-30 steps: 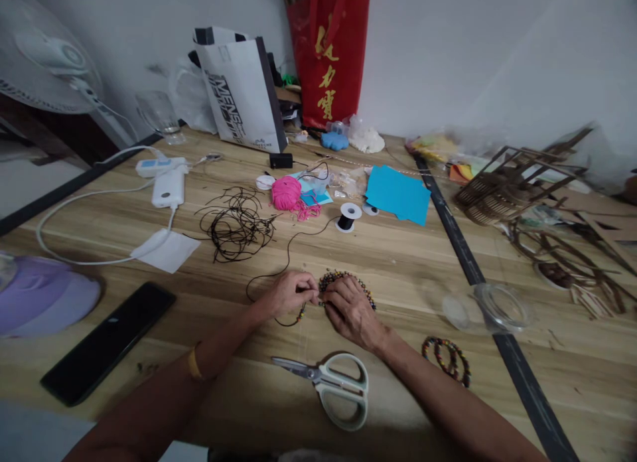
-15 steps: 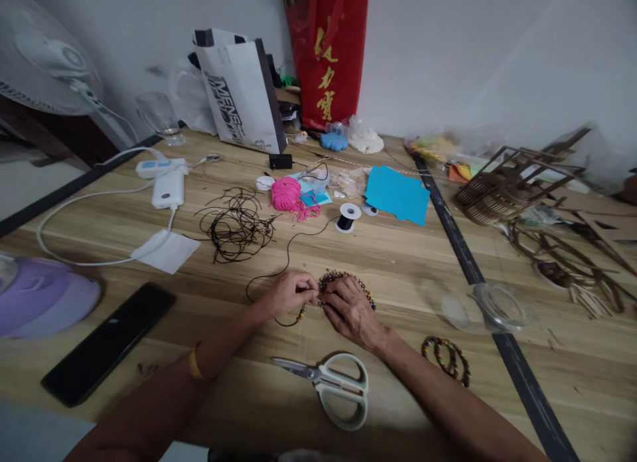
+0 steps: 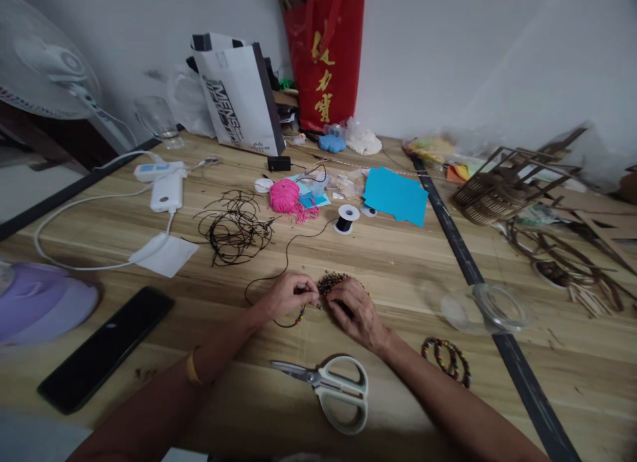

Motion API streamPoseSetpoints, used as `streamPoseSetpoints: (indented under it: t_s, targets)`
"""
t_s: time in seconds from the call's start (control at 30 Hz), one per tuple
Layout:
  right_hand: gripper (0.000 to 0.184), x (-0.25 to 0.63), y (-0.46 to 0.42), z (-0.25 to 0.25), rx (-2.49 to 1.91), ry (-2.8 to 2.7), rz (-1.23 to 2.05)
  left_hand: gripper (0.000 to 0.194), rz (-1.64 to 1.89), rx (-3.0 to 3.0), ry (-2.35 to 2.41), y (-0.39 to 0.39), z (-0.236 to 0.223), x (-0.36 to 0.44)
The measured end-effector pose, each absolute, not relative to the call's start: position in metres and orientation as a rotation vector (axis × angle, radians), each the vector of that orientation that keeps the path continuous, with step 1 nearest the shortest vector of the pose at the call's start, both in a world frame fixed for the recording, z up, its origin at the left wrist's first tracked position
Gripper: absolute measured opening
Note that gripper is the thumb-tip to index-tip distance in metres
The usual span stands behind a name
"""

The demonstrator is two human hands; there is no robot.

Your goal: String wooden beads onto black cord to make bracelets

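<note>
My left hand [image 3: 291, 295] is closed, thumb and fingers pinching a black cord [image 3: 247, 291] strung with a few coloured beads [image 3: 301, 314] that hang below it. The cord loops back to a black-wound spool [image 3: 344, 220]. Just right of it, my right hand [image 3: 354, 310] lies over a pile of small dark and coloured beads [image 3: 332, 281], its fingers bent together at the pile's near side. Whatever its fingertips hold is too small to make out. Scissors [image 3: 328, 389] with pale handles lie in front of both hands.
Two finished bead bracelets [image 3: 446, 359] lie right of my right forearm, near a clear round lid [image 3: 502, 306]. Behind are tangled black cord [image 3: 236, 230], pink yarn [image 3: 284, 196] and blue sheets [image 3: 395, 195]. A black phone [image 3: 107, 349] lies at the left.
My right hand has shifted slightly right and its fingers have drawn together over the bead pile, exposing more of its near left edge. My left hand keeps its pinch on the cord.
</note>
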State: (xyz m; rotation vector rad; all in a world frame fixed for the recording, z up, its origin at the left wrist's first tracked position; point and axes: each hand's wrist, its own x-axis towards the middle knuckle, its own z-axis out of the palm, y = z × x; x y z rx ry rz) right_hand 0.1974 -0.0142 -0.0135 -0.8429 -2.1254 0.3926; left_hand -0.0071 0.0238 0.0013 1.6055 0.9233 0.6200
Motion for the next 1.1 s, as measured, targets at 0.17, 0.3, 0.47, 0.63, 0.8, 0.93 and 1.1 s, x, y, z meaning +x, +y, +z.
streamPoseSetpoints:
  t_s: [0.17,0.3,0.47,0.63,0.8,0.93,1.1]
  targets:
    - [0.009,0.198,-0.013,-0.015,-0.811,-2.031,0.433,0.011,0.578,1.595,0.922,0.021,-0.001,-0.004]
    - [0.007,0.198,-0.012,-0.015,-0.78,-2.05,0.446,0.01,0.556,1.597,0.934,0.021,-0.004,-0.003]
    - [0.008,0.198,-0.013,-0.015,-0.775,-2.092,0.457,0.012,0.56,1.59,0.888,0.021,-0.005,-0.003]
    - [0.009,0.198,-0.013,-0.013,-0.766,-2.112,0.461,0.013,0.535,1.579,0.877,0.02,-0.008,-0.003]
    - [0.01,0.198,-0.013,-0.015,-0.769,-2.115,0.459,0.013,0.551,1.578,0.877,0.021,-0.011,-0.004]
    - [0.009,0.198,-0.013,-0.015,-0.763,-2.125,0.464,0.012,0.539,1.574,0.881,0.021,-0.009,-0.003]
    - [0.009,0.198,-0.013,-0.015,-0.767,-2.126,0.466,0.011,0.545,1.572,0.886,0.021,-0.008,-0.003]
